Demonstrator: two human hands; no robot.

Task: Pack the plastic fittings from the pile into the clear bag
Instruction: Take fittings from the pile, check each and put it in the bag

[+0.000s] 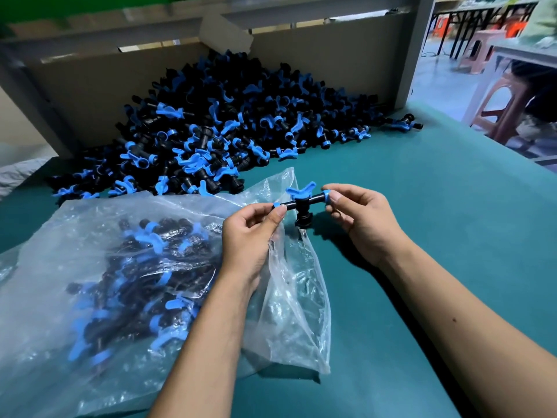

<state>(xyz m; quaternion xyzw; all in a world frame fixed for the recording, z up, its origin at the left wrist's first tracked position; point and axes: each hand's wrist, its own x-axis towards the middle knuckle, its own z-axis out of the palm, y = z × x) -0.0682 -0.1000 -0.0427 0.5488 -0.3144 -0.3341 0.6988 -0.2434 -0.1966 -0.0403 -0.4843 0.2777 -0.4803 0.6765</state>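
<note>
A big pile of black and blue plastic fittings (pixel 217 128) lies on the teal table (pixel 437 206) against a cardboard wall. A clear bag (pixel 90 267) lies in front of it at the left, holding several fittings. One T-shaped fitting (pixel 302 203) with a blue wing handle hangs just above the bag's open right end. My left hand (pixel 253 236) pinches its left tip, and my right hand (pixel 358 218) pinches its right blue-ringed tip.
A cardboard wall (pixel 316 55) and grey metal frame (pixel 419 49) close off the back of the table. A stray fitting (pixel 404 122) lies at the pile's right end. Beyond the table's right edge stand plastic stools (pixel 506 113) and other tables.
</note>
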